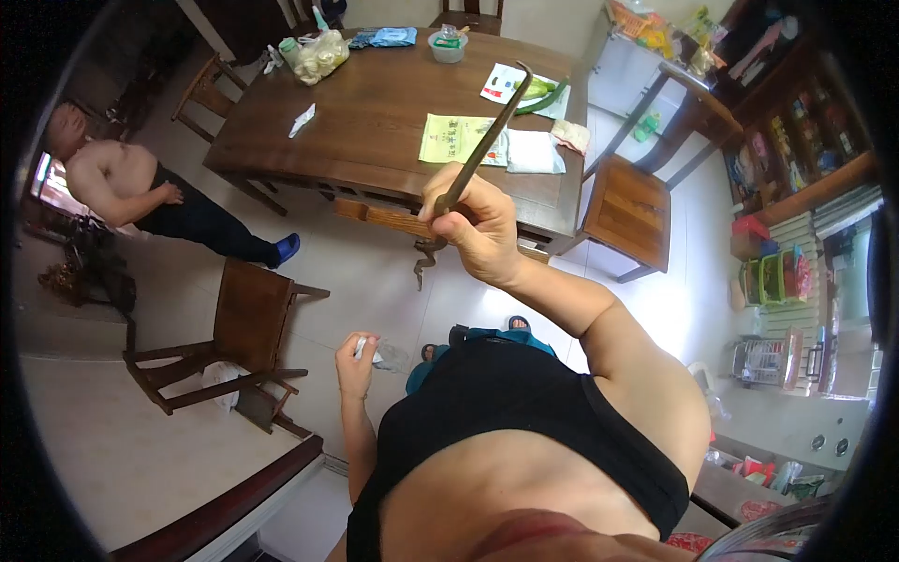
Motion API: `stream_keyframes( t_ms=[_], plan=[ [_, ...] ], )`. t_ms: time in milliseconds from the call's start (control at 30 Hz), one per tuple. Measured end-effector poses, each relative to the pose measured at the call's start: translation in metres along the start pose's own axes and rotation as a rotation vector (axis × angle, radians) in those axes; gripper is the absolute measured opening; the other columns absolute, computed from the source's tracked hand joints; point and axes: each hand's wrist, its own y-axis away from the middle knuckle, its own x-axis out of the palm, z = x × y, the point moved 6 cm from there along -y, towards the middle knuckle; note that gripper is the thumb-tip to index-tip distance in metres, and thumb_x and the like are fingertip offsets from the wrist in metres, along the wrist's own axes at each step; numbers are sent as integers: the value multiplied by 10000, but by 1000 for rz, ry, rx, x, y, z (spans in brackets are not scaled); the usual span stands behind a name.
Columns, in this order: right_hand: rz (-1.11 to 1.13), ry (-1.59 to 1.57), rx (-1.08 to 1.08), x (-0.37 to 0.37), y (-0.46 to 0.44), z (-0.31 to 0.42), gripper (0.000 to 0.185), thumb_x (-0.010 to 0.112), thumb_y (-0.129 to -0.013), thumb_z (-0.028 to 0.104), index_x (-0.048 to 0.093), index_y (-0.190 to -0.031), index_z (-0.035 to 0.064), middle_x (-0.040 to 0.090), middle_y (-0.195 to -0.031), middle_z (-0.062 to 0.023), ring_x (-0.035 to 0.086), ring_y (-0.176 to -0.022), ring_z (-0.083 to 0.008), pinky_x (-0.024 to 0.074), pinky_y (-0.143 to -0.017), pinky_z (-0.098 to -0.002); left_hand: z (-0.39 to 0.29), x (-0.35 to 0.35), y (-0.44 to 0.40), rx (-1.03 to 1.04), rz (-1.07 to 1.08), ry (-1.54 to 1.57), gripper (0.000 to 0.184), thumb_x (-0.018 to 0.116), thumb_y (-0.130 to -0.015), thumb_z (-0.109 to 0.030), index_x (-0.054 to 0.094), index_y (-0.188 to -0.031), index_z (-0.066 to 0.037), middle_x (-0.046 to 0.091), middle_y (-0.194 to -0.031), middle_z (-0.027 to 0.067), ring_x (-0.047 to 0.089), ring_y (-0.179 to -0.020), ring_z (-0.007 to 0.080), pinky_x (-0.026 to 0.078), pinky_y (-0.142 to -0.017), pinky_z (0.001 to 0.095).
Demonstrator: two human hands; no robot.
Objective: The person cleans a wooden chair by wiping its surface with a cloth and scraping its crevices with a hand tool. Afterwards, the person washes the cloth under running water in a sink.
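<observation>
My right hand (476,228) is raised at the near edge of the brown table, its fingers closed round a long, thin brown stick-like thing (489,139). This thing slants up to a bent tip, and a wavy, twisted end hangs below my fist; its exact kind is unclear. Lower and to the left, my left hand (354,363) is closed on a crumpled white piece (367,350), which could be tissue or thin plastic. Behind the stick lie a yellow-green packet (451,139), a white packet (535,152) and a green vegetable (545,100), apparently a cucumber.
The brown table (365,122) carries a bag of pale produce (320,58), blue packs (391,36) and a tub (448,47). Wooden chairs stand right (626,211) and left (251,314). Another person (126,178) stands at the left. A cabinet (637,70) is behind.
</observation>
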Motion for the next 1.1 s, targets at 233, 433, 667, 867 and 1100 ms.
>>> stream_keyframes(
  t_ms=[233, 433, 667, 867, 1100],
  plan=[
    [-67, 18, 29, -84, 38, 39, 117, 602, -814, 118, 570, -790, 8, 523, -805, -43, 472, -653, -84, 384, -562, -200, -28, 89, 1, 31, 138, -47, 138, 549, -821, -90, 584, -769, 32, 560, -734, 50, 495, -668, 94, 398, -612, 229],
    [-99, 190, 25, -174, 70, 81, 85, 615, -788, 94, 577, -787, 17, 551, -795, -54, 489, -681, -121, 394, -590, -230, -62, 187, 2, 144, 303, -34, 200, 524, -841, -108, 569, -709, 35, 540, -702, 54, 490, -642, 117, 396, -607, 244],
    [-165, 419, 11, -249, 100, 113, 94, 625, -777, 108, 595, -779, 18, 554, -761, -59, 498, -671, -147, 388, -588, -236, -93, 265, 3, 179, 457, -107, 228, 497, -837, -102, 556, -666, 36, 521, -624, 76, 487, -593, 128, 382, -568, 262],
    [-261, 452, 68, -287, 130, 116, 238, 555, -856, 239, 561, -777, 14, 558, -734, -52, 501, -610, -123, 407, -568, -229, -99, 291, -10, 228, 490, -119, 140, 548, -772, -67, 493, -671, 12, 520, -624, 80, 511, -619, 132, 399, -581, 269],
    [-486, 749, 415, -342, 216, 89, 185, 545, -865, 194, 537, -826, 13, 473, -616, -30, 437, -545, -83, 342, -490, -223, -82, 347, -13, 14, 817, -83, 53, 512, -805, -70, 497, -804, -19, 523, -651, 26, 479, -628, 73, 390, -592, 218]
  ],
)
